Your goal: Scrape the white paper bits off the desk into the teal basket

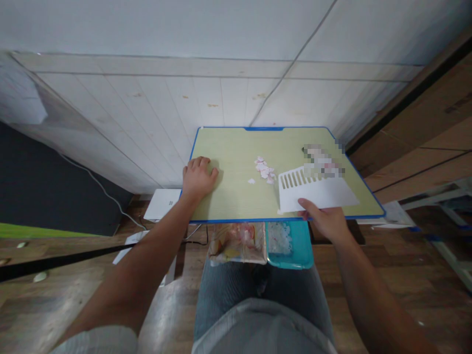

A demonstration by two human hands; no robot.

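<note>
My right hand (326,221) grips the lower edge of a white flat plate with a row of slots (320,194), thumb on top, at the front right of the table. Slots face away from me, and the plate's left end is close to the board surface. A small heap of torn pinkish-white paper scraps (264,169) lies left of the plate, with one loose scrap (251,181) beside it. My left hand (199,177) rests on the left side of the yellow-green, blue-edged tabletop (232,201), fingers stretched out and holding nothing.
A blurred-out object (322,160) lies behind the plate. Below the front edge, over my lap, are a teal tub (308,246) with whitish bits and a plastic-lined box (238,253). A white wall (236,98) stands behind, brown cartons (424,128) at right.
</note>
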